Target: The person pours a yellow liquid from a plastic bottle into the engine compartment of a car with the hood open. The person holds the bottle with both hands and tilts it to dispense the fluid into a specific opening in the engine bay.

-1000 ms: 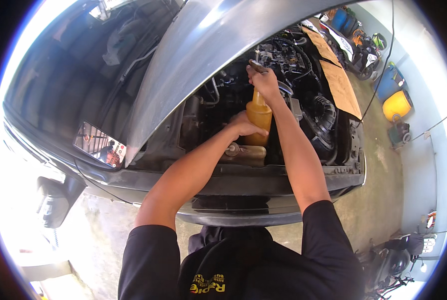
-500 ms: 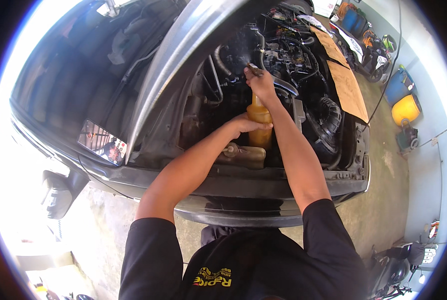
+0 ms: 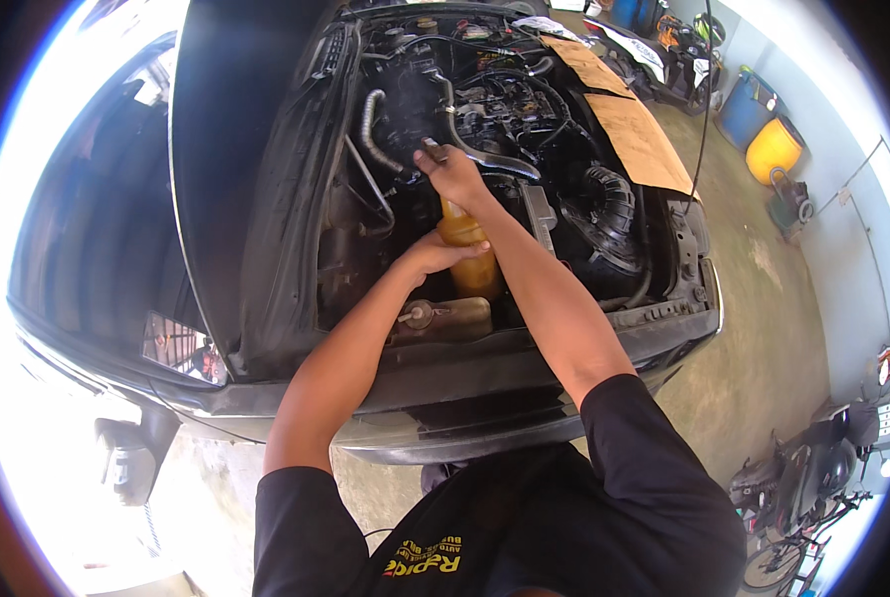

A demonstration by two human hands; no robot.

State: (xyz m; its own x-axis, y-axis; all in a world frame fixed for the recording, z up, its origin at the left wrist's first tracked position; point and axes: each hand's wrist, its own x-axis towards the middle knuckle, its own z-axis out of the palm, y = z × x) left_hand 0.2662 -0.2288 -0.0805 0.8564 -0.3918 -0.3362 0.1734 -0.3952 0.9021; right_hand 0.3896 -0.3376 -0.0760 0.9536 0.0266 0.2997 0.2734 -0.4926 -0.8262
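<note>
Concrete floor (image 3: 774, 328) lies right of the open engine bay (image 3: 689, 261). At the bay's near side, the left hand (image 3: 433, 255) wraps an amber bottle's (image 3: 473, 277) middle, the right hand (image 3: 455, 179) closed around its top. Probably light, squeezable, perhaps slick; waist and neck suit gripping.

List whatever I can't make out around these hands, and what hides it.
All in the head view:
- Middle of the yellow bottle: covered by the left hand.
- Dark piece in the right hand: mostly behind the fingers, too small to identify.
- Engine parts beneath the right forearm: hidden by it.
</note>
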